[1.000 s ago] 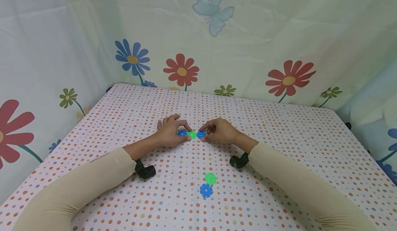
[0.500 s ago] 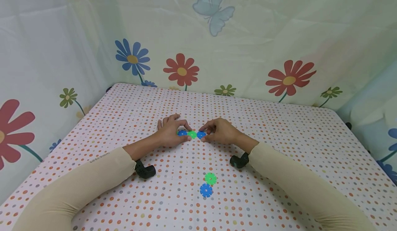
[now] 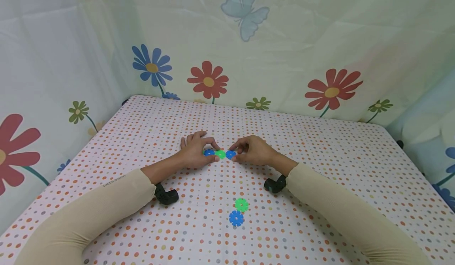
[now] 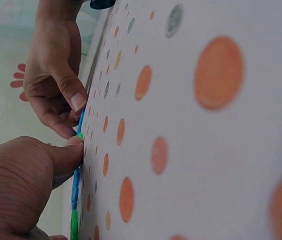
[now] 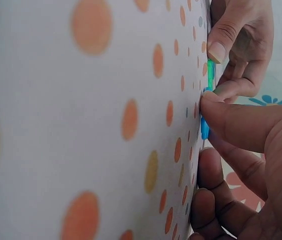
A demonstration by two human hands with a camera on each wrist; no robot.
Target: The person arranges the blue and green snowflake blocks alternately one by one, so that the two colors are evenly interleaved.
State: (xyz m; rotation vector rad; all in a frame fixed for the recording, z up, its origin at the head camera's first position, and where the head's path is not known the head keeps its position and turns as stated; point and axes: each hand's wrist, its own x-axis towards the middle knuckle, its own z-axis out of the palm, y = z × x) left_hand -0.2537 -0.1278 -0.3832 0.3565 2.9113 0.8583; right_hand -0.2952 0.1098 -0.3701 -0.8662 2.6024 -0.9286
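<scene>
Notched plastic discs lie in a flat row on the table, mid-table in the head view. My left hand (image 3: 194, 153) pinches a green disc (image 3: 220, 155) between thumb and index finger, its other fingers spread behind. To the right, a blue disc (image 3: 230, 155) meets the green one edge to edge; my right hand (image 3: 256, 150) pinches it by its rim. Another blue disc (image 3: 209, 152) shows inside the curve of my left hand. Under that hand, the left wrist view reveals one more green disc (image 4: 74, 226) at the row's end, hidden from the head view.
Closer to me lie a loose green disc (image 3: 241, 205) and a blue disc (image 3: 236, 218), rims nearly meeting. A dotted cloth covers the table (image 3: 320, 170). Flowered curtains (image 3: 284, 40) hang around its back and sides.
</scene>
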